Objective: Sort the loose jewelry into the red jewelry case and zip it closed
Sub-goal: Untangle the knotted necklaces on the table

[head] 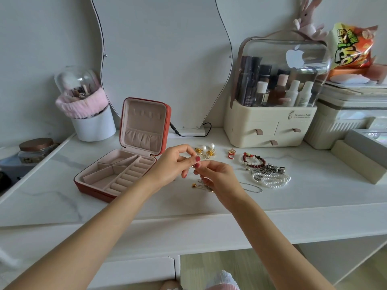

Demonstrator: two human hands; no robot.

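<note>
The left hand and right hand meet above the table, just right of the case. The left thumb and forefinger pinch a small metal piece; the right fingertips pinch the same piece or a fine chain hanging from it. Which of the two it is cannot be told, as the item is too small.

Below the hands, a gold pin and a thin chain lie on the table. Farther right lie a pearl strand, a tangled silver piece and a red bead bracelet. Beyond the hands lie the pearl earrings and red rings.

The case stands open, lid upright, near-left of the mirror. Its compartments and ring rolls appear unfilled, so sorting is judged at an early stage.

Handling: all pieces are light. Chains are limp and prone to knotting; lift them at the clasp or one end. Pearl strands are smooth and may slip; gather them in a loose bunch. Take earrings by the body, not the post. Seat rings between the rolls.
</note>
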